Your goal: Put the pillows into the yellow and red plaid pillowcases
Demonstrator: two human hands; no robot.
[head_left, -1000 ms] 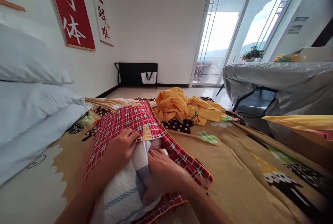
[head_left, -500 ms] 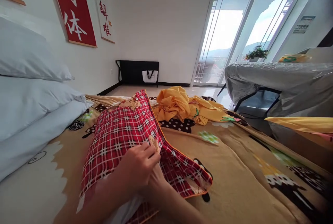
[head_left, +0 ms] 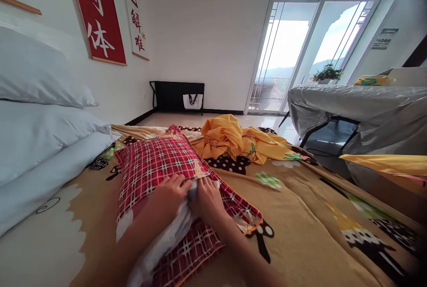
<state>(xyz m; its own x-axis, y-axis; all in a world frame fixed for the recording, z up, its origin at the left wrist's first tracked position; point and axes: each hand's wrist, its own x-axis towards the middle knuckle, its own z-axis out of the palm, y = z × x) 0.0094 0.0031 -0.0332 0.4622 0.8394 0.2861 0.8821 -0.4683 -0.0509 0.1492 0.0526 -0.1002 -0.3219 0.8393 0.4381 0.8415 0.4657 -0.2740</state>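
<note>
A red plaid pillowcase [head_left: 153, 158] with orange edging lies on the bed, with a white pillow [head_left: 170, 238] partly inside it and bulging from its near, open side. My left hand [head_left: 171, 196] is closed on the rim of the opening, its fingertips bent over the cloth. Close beside it, my right hand [head_left: 208, 196] grips the same rim, fingers curled down over it. A bit of pale cloth shows between the two hands. The thumbs are hidden. One loose corner of the pillowcase spreads to the right on the blanket.
A tan patterned blanket [head_left: 300, 216] covers the bed. Crumpled yellow cloth [head_left: 223, 135] lies beyond the pillowcase. White pillows [head_left: 43, 131] are stacked at left. A plastic-covered table [head_left: 360, 95] stands at right, near a yellow cloth edge [head_left: 383, 162].
My hands, crossed and overlapping before, are now side by side at the opening. The pillowcase lies flatter, its far corner lower, and more of the white pillow shows.
</note>
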